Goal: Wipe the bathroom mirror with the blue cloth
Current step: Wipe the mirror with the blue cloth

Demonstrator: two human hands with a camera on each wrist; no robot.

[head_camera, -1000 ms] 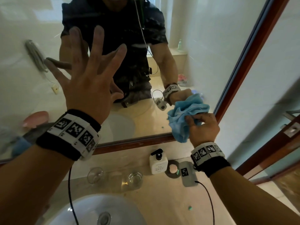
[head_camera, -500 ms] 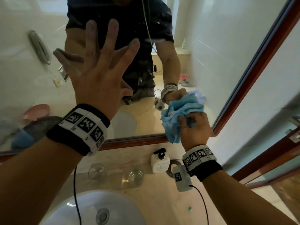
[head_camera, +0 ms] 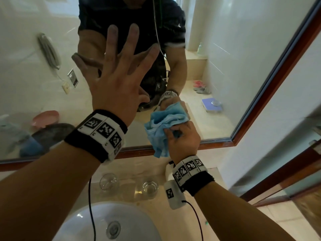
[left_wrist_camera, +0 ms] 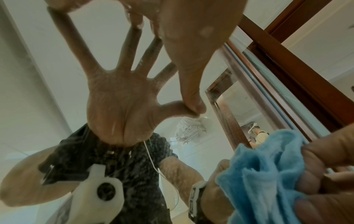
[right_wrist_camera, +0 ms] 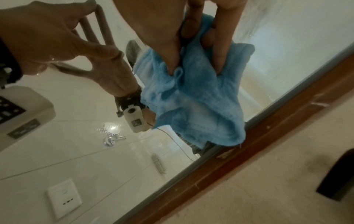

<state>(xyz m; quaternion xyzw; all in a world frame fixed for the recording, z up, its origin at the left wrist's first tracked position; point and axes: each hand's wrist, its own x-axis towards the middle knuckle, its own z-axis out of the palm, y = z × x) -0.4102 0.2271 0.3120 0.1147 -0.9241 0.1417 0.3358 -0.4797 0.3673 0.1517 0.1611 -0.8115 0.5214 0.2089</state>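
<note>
Left hand (head_camera: pixel 114 87) is up against the large brown-framed bathroom mirror (head_camera: pixel 243 70), fingers (head_camera: pixel 111 40) spread wide and straight, tips meeting their own reflection on the glass; the left wrist view shows the thumb tip touching the pane too. Right hand (head_camera: pixel 184 141) sits low near the mirror's bottom edge, fingers curled tight into the crumpled blue terry cloth (head_camera: pixel 163 129). That cloth is bunched against the lower glass, with a loose corner hanging down over the brown wooden frame (head_camera: pixel 139 150). In the right wrist view the fingers (right_wrist_camera: pixel 220 50) dig into the folds.

Down on the beige stone counter (head_camera: pixel 218 221), two clear drinking glasses: the left one (head_camera: pixel 109 183) looks empty, though that is hard to tell, and the right one (head_camera: pixel 150 187) seems to hold a little clear liquid at the bottom. A white soap bottle (head_camera: pixel 168 173) peeks out behind the right wrist, mostly hidden. The white round basin (head_camera: pixel 86 220) shows its metal drain (head_camera: pixel 113 229) and nothing in the bowl.
</note>
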